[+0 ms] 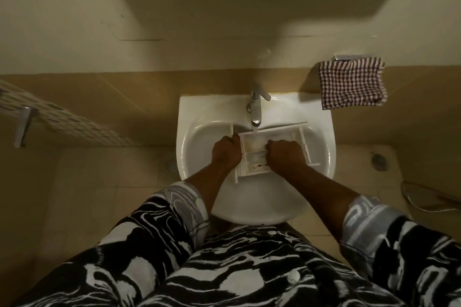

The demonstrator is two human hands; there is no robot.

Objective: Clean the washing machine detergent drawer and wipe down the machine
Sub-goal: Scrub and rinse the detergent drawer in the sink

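**Drawer rinse, at sink**
I held the detergent drawer (259, 154) in the sink (199, 117) under the running tap (255, 109) to flush its compartments. My left hand (225, 151) gripped its edge to steady it. My right hand (284, 153) curled inside; whether it held anything, I cannot tell

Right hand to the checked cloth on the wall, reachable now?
Probably yes: the checked cloth hangs right of the tap, nothing between it and the right hand, now inside the detergent drawer.

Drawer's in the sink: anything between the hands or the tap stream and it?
Nothing visible. The left hand grips the drawer by its left wall, the right hand sits curled in its compartments, and the stream from the tap falls unobstructed onto its far edge.
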